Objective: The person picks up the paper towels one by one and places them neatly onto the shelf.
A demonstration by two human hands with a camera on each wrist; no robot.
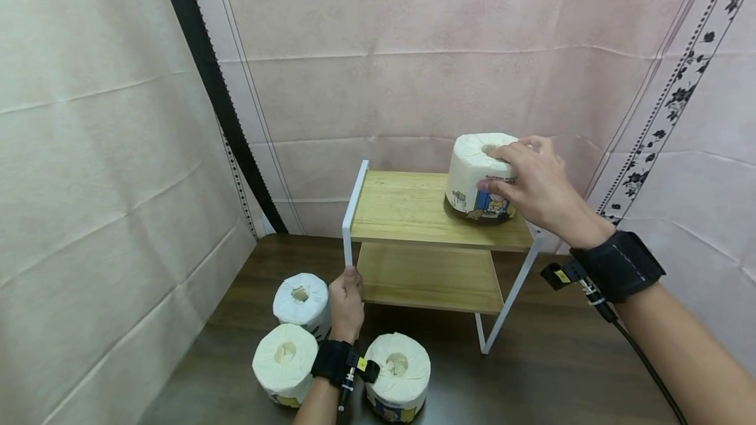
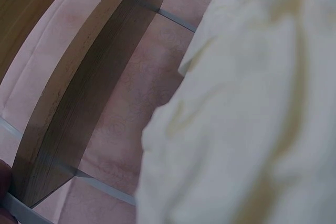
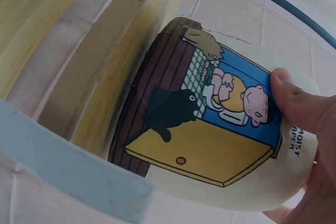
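Observation:
In the head view my right hand (image 1: 540, 189) grips a wrapped toilet roll (image 1: 469, 172) at the right end of the upper board (image 1: 401, 205) of a small two-tier shelf. Its thumb lies against the roll's printed side, and the other fingers reach to the top around the core hole. The right wrist view has the cartoon-printed wrapper (image 3: 226, 124) close up, its base right at the board. My left hand (image 1: 346, 303) holds the white metal frame (image 1: 348, 228) at the shelf's left front, near the lower board (image 1: 428, 277).
Two toilet rolls stand left of my left forearm, a front one (image 1: 285, 359) and one behind (image 1: 301, 300). Another roll (image 1: 398, 372) stands just right of that wrist. Pale cloth (image 1: 413, 97) hangs behind the dark wooden table (image 1: 531, 372).

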